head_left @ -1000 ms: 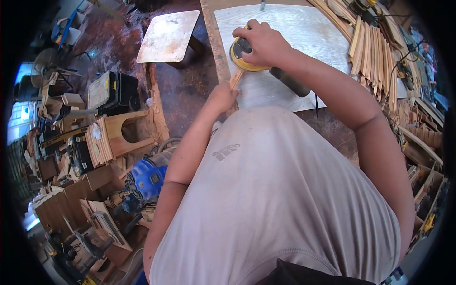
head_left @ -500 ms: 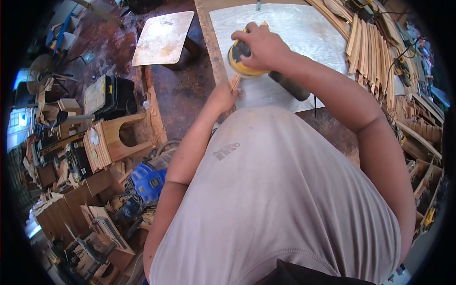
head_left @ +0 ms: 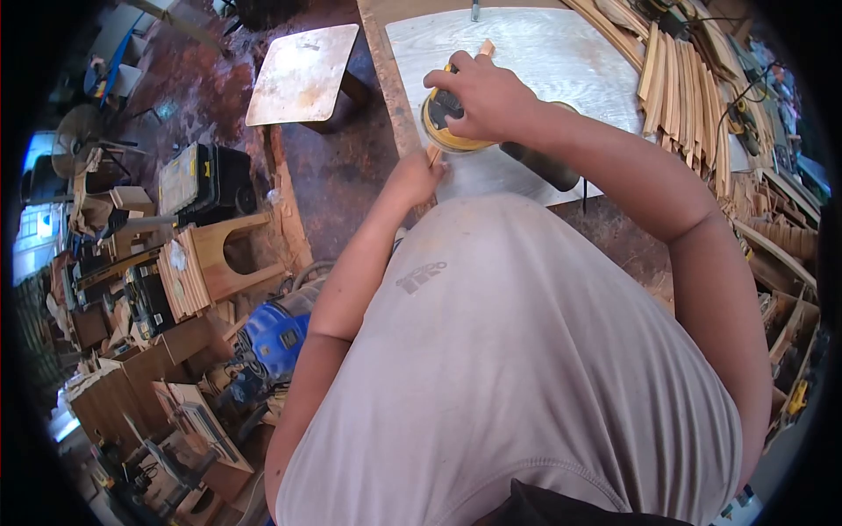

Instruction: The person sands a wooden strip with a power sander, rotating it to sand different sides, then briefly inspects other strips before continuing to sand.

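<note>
My right hand (head_left: 491, 96) is wrapped over the top of a yellow and black orbital sander (head_left: 445, 107). A dark dust canister (head_left: 542, 162) sticks out from the sander below my wrist. Under the sander lies a narrow wooden strip (head_left: 487, 49), its far end showing beyond my fingers. My left hand (head_left: 416, 180) grips the near end of that strip, close to my shirt. Strip and sander are over a pale, scuffed board (head_left: 579, 61) on the workbench.
Thin wooden strips (head_left: 680, 88) are piled along the bench's right side. A small square-topped stool (head_left: 303, 74) stands at the left. Further down on the left are a black tool box (head_left: 215, 175), a wooden piece with a round cutout (head_left: 232, 250) and a blue machine (head_left: 276, 337).
The sander has shifted slightly toward me along the strip, uncovering more of its far end. My left hand stays at the near end.
</note>
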Action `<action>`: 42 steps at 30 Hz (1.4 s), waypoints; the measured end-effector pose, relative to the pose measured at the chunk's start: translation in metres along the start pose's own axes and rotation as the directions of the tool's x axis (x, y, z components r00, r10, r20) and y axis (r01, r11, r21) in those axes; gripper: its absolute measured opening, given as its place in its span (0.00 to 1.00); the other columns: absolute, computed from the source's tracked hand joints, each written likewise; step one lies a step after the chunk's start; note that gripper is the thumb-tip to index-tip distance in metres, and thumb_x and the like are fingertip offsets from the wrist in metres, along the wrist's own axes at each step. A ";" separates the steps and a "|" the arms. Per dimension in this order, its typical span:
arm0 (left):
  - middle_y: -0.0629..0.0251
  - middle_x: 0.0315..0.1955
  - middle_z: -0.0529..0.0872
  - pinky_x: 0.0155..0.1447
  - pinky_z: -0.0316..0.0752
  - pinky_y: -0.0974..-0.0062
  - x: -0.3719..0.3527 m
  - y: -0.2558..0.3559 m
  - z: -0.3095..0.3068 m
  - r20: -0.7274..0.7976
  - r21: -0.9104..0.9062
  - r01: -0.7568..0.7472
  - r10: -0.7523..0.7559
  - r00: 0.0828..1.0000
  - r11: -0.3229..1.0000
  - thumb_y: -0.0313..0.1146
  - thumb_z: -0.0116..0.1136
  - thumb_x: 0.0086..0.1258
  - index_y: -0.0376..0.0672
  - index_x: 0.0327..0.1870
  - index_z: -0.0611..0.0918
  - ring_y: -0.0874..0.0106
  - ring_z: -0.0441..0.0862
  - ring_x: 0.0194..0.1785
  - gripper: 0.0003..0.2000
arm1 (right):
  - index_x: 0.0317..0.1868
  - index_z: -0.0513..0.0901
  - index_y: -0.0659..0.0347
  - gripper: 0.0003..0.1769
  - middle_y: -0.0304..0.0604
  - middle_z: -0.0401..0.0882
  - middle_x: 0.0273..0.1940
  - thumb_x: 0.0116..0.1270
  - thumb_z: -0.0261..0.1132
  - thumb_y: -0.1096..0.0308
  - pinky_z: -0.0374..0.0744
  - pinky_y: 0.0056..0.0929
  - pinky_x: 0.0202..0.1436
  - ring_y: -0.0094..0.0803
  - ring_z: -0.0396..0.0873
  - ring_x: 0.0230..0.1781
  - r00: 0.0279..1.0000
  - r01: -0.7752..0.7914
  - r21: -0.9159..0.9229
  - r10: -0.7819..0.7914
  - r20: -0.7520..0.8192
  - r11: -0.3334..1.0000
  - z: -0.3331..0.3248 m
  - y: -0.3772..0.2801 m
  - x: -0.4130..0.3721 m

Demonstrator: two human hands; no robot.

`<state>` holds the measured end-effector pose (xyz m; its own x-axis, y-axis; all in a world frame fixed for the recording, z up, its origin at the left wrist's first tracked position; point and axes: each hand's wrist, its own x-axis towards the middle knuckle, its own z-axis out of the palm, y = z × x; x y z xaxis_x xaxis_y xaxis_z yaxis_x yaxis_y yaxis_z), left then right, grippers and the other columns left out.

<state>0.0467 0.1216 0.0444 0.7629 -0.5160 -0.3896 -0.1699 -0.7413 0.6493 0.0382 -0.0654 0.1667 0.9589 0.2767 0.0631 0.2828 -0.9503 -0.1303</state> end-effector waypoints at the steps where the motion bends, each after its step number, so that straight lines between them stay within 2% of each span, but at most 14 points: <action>1: 0.32 0.41 0.85 0.55 0.77 0.50 -0.003 0.004 -0.003 0.010 0.031 0.007 -0.007 1.000 0.999 0.45 0.61 0.73 0.24 0.45 0.82 0.40 0.84 0.50 0.23 | 0.64 0.77 0.43 0.32 0.52 0.76 0.55 0.57 0.73 0.57 0.86 0.47 0.52 0.52 0.80 0.56 1.000 -0.024 -0.009 0.024 -0.016 1.000 0.002 0.002 0.002; 3: 0.32 0.41 0.85 0.55 0.77 0.50 -0.004 0.004 -0.001 0.019 0.062 0.015 -0.016 1.000 0.998 0.45 0.61 0.72 0.24 0.45 0.82 0.40 0.84 0.50 0.23 | 0.64 0.77 0.43 0.32 0.53 0.76 0.56 0.57 0.73 0.57 0.86 0.48 0.52 0.52 0.80 0.55 0.997 -0.040 -0.022 0.038 -0.061 0.999 0.004 0.009 0.007; 6: 0.35 0.31 0.85 0.48 0.79 0.53 0.000 0.000 0.005 0.009 -0.042 0.011 -0.011 1.000 0.999 0.43 0.62 0.72 0.24 0.40 0.82 0.44 0.87 0.40 0.22 | 0.64 0.78 0.43 0.32 0.53 0.76 0.56 0.57 0.73 0.57 0.86 0.48 0.52 0.53 0.80 0.55 0.995 -0.053 -0.031 0.051 -0.085 0.998 0.002 0.006 0.004; 8: 0.31 0.40 0.84 0.54 0.77 0.50 -0.004 0.006 0.000 -0.005 0.018 0.019 -0.019 1.000 1.000 0.44 0.61 0.72 0.25 0.43 0.82 0.40 0.83 0.50 0.22 | 0.64 0.77 0.43 0.32 0.52 0.76 0.55 0.57 0.73 0.57 0.86 0.47 0.52 0.52 0.80 0.55 1.000 0.001 0.023 -0.001 0.000 1.000 0.002 -0.002 -0.001; 12: 0.31 0.41 0.84 0.54 0.77 0.50 -0.002 0.000 0.006 0.009 -0.006 0.032 -0.032 0.999 0.999 0.43 0.61 0.73 0.26 0.44 0.82 0.40 0.83 0.50 0.21 | 0.64 0.77 0.43 0.33 0.52 0.76 0.56 0.56 0.73 0.56 0.85 0.49 0.53 0.53 0.79 0.55 0.994 -0.074 -0.006 0.073 -0.086 0.997 0.005 0.007 0.008; 14: 0.44 0.24 0.84 0.39 0.79 0.57 0.002 -0.006 0.012 -0.051 -0.002 -0.038 0.038 0.998 0.999 0.42 0.62 0.73 0.26 0.38 0.80 0.54 0.88 0.30 0.20 | 0.63 0.78 0.43 0.32 0.51 0.76 0.54 0.56 0.73 0.58 0.85 0.47 0.52 0.52 0.80 0.54 0.994 -0.048 0.004 0.048 -0.095 0.999 0.005 0.001 0.005; 18: 0.43 0.24 0.84 0.40 0.79 0.57 0.001 -0.001 0.006 0.012 -0.086 0.001 0.000 1.000 0.996 0.42 0.62 0.73 0.26 0.39 0.80 0.53 0.88 0.30 0.21 | 0.62 0.79 0.43 0.31 0.49 0.75 0.53 0.56 0.73 0.59 0.85 0.45 0.51 0.50 0.79 0.52 0.999 -0.028 0.029 0.029 -0.042 0.999 0.004 -0.008 0.002; 21: 0.43 0.24 0.84 0.40 0.79 0.57 0.004 -0.012 0.015 -0.053 -0.021 -0.037 0.036 0.998 0.999 0.43 0.62 0.72 0.25 0.39 0.80 0.53 0.88 0.30 0.21 | 0.62 0.78 0.43 0.31 0.49 0.75 0.53 0.56 0.72 0.59 0.85 0.46 0.52 0.50 0.80 0.53 0.988 -0.083 -0.006 0.082 -0.134 0.996 0.006 0.005 0.010; 26: 0.44 0.23 0.84 0.38 0.79 0.57 0.004 -0.012 0.015 -0.135 -0.007 -0.121 0.119 0.984 0.993 0.43 0.63 0.72 0.25 0.39 0.81 0.54 0.87 0.29 0.21 | 0.63 0.78 0.43 0.31 0.49 0.75 0.53 0.56 0.72 0.59 0.84 0.47 0.53 0.50 0.80 0.53 0.998 -0.037 0.043 0.039 -0.058 0.998 0.005 -0.002 0.001; 29: 0.46 0.21 0.83 0.35 0.79 0.58 0.005 -0.012 0.010 -0.038 -0.007 -0.031 0.031 0.999 0.999 0.43 0.62 0.73 0.26 0.37 0.81 0.55 0.86 0.25 0.21 | 0.63 0.78 0.43 0.31 0.50 0.76 0.54 0.56 0.72 0.59 0.84 0.47 0.53 0.51 0.80 0.53 0.996 -0.083 0.054 0.084 -0.007 0.995 0.007 0.005 0.004; 32: 0.49 0.19 0.83 0.32 0.78 0.59 0.005 -0.013 0.013 -0.033 -0.077 -0.071 0.069 0.997 0.994 0.43 0.61 0.74 0.27 0.36 0.80 0.58 0.86 0.23 0.21 | 0.63 0.79 0.43 0.31 0.50 0.76 0.55 0.56 0.72 0.59 0.84 0.46 0.55 0.51 0.80 0.53 0.978 -0.162 -0.006 0.160 -0.137 0.987 0.011 0.031 0.021; 34: 0.50 0.19 0.83 0.32 0.78 0.60 0.009 -0.015 0.013 -0.033 -0.054 -0.076 0.074 0.997 0.996 0.42 0.61 0.74 0.27 0.36 0.80 0.59 0.85 0.23 0.20 | 0.63 0.79 0.43 0.31 0.50 0.76 0.55 0.55 0.72 0.60 0.83 0.45 0.56 0.51 0.80 0.53 0.976 -0.178 -0.011 0.175 -0.131 0.984 0.009 0.029 0.022; 40: 0.51 0.21 0.83 0.32 0.78 0.61 0.004 -0.019 0.013 -0.044 -0.055 -0.026 0.023 0.999 0.998 0.41 0.62 0.74 0.27 0.40 0.79 0.60 0.85 0.23 0.19 | 0.63 0.79 0.42 0.30 0.50 0.76 0.54 0.56 0.71 0.60 0.83 0.44 0.56 0.52 0.79 0.55 0.998 -0.063 0.099 0.064 -0.003 0.993 0.009 0.001 0.000; 42: 0.50 0.22 0.84 0.33 0.78 0.61 0.003 -0.021 0.008 -0.066 -0.074 -0.026 0.021 0.998 0.997 0.41 0.62 0.74 0.27 0.40 0.79 0.60 0.85 0.24 0.18 | 0.64 0.79 0.40 0.32 0.53 0.77 0.55 0.56 0.71 0.58 0.84 0.48 0.54 0.53 0.80 0.55 0.991 -0.122 0.153 0.128 -0.032 0.981 0.015 0.015 0.010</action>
<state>0.0473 0.1320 0.0244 0.7989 -0.5017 -0.3316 -0.1431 -0.6942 0.7054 0.0522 -0.0746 0.1507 0.9860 0.1479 0.0774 0.1640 -0.9438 -0.2868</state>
